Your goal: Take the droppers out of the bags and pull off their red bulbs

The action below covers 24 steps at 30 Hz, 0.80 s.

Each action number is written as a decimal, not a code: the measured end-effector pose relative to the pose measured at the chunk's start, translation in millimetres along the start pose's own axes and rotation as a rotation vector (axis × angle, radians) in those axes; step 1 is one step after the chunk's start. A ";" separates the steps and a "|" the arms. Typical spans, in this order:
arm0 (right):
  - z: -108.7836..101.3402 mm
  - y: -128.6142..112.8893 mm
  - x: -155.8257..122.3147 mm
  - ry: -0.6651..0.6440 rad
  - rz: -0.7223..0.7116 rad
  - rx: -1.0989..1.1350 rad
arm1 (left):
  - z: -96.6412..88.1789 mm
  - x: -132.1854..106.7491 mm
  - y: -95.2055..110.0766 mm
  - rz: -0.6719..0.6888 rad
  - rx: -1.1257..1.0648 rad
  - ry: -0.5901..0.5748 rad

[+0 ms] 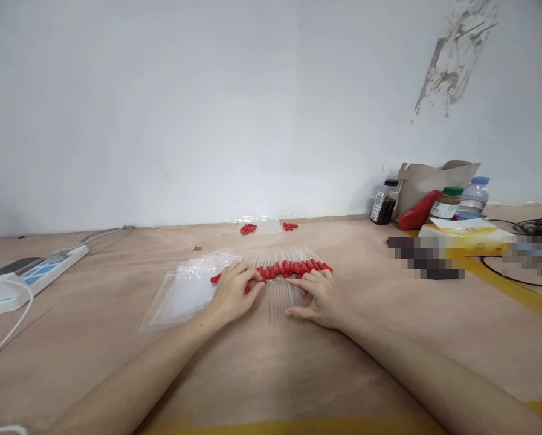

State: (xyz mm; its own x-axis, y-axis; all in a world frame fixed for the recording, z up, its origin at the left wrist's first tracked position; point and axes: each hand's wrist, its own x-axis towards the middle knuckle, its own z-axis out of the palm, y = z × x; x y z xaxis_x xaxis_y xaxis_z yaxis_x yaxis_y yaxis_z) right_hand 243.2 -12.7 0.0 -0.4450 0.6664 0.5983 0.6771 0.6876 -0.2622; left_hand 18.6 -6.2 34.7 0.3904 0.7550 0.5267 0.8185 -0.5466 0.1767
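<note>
Two bare forearms reach from the lower edge over a yellow stripe (298,426) painted along the near side of the table (261,368), which is a wide sheet of pale brown plywood with a dull, slightly stained surface. At the middle of it lies a row of glass droppers (298,266) with red rubber bulbs, side by side, bulbs away from the person. The left hand (234,293) rests palm down on the left end of this row, fingers loosely bent over the bulbs and gripping nothing. The right hand (318,299) lies flat and spread on the clear tubes, also not closed around anything. Just left of the droppers are clear plastic bags (184,293), partly under the left hand. Farther back, near the wall, a few loose red bulbs (248,228) lie on another clear bag. A white power strip (39,272) sits at the far left. At the far right stand a dark bottle (383,202), a beige bag (434,180) and a water bottle (474,198). The wall (207,109) is plain white, with a patch of peeled paint (452,54) high on the right.
</note>
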 end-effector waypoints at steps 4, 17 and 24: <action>-1.7 5.8 -4.3 0.094 0.083 0.027 | 20.8 32.5 23.0 -0.052 0.061 -0.046; -10.9 10.1 -7.2 0.020 0.075 -0.005 | 47.9 61.6 28.3 -0.172 0.103 -0.124; -13.7 -4.1 -8.3 -0.114 -0.048 -0.075 | 39.3 57.2 23.8 -0.292 0.063 0.011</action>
State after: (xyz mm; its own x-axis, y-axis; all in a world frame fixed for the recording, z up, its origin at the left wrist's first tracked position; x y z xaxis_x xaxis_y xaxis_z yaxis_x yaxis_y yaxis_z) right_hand 252.1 -25.0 6.4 -0.5390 0.6645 0.5176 0.6933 0.6990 -0.1753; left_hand 76.9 38.2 36.3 0.1301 0.8729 0.4702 0.9203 -0.2828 0.2703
